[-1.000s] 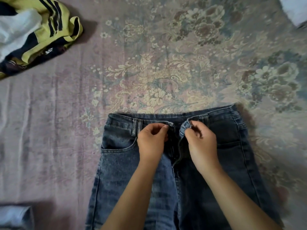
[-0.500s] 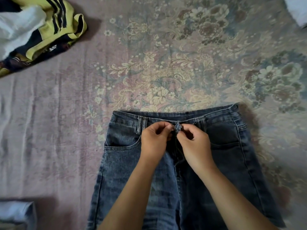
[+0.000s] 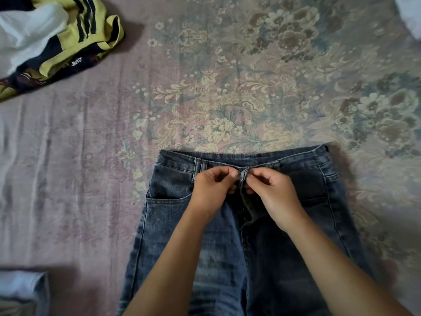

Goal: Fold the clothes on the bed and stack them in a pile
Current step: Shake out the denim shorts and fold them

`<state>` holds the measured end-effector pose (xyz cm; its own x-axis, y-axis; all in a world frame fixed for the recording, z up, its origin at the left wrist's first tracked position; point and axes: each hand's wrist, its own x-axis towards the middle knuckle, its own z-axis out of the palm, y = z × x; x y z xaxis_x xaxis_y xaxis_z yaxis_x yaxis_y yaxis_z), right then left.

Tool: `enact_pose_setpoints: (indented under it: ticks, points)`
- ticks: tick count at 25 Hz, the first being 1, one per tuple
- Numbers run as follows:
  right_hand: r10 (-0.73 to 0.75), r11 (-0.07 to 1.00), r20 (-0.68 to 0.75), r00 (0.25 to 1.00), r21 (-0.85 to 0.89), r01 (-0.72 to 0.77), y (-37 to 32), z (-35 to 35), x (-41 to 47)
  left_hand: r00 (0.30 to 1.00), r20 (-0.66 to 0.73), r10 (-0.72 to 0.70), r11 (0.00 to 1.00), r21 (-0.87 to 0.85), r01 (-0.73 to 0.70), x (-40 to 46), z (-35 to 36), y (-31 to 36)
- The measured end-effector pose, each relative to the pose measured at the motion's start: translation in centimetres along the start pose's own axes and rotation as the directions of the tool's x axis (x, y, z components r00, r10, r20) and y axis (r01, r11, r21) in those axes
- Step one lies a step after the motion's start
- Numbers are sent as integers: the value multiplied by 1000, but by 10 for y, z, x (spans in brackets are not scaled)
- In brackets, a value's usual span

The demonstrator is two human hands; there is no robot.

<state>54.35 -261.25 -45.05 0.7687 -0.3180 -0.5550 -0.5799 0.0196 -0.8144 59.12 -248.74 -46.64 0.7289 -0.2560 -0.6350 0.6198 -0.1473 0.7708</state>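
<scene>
A pair of dark blue jeans point(image 3: 168, 215) lies flat on the bed, waistband away from me, legs running off the bottom edge. My left hand point(image 3: 213, 190) pinches the left end of the waistband at the fly. My right hand point(image 3: 273, 192) pinches the right end, and the two ends meet between my fingertips. Below them the zipper gapes open. A yellow garment with dark stripes point(image 3: 86, 42) lies crumpled at the top left together with a white cloth point(image 3: 27, 39).
The bedsheet point(image 3: 227, 99) is pinkish with a floral print. A light blue folded item point(image 3: 20, 290) sits at the bottom left corner. A white item point(image 3: 410, 12) shows at the top right corner.
My two hands have drawn the open waistband ends together at the middle; the fly gap at the top has closed. The view has shifted slightly.
</scene>
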Motion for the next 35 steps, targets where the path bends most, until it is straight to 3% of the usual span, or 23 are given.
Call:
enact_pose_setpoints:
  ticks: [7, 12, 15, 18, 21, 24, 26, 28, 29, 31, 35]
  points:
    - [68, 996, 70, 995, -69, -63, 1, -6, 13, 998, -46, 40, 999, 37, -39, -1, 7, -2]
    - [68, 985, 8, 998, -156, -66, 1, 1, 11, 965, -215, 152, 949, 303, -82, -16, 23, -3]
    - [32, 981, 3, 999, -190, -31, 0, -2, 9, 959, -237, 156, 962, 255, -94, -18, 27, -2]
    - [53, 987, -34, 998, -153, -58, -3, 6, 9, 978, -167, 126, 972, 217, -88, -11, 19, -8]
    - [-29, 954, -229, 973, -295, -41, -1, 7, 17, 968, -190, 166, 952, 286, -108, 0, 13, -10]
    - [-118, 898, -479, 870, -425, -112, 6, -16, 14, 952, -144, 269, 886, 424, -186, -3, 4, -11]
    - [-364, 731, -408, 837, -683, -15, 21, -26, 1, 880, 4, 474, 702, 601, -381, -19, 0, -27]
    - [-679, 390, -58, 732, -873, 292, 37, -32, -7, 797, 108, 595, 480, 747, -460, -38, 0, -55]
    - [-734, 242, 146, 663, -857, 456, 43, -34, -9, 779, 126, 615, 416, 787, -455, -45, 0, -68]
    - [-710, 107, 376, 596, -778, 619, 48, -33, -13, 774, 124, 621, 371, 824, -429, -50, 0, -87]
    - [-617, -47, 430, 659, -856, 515, 45, -28, -18, 798, 137, 587, 326, 862, -388, -51, -3, -95]
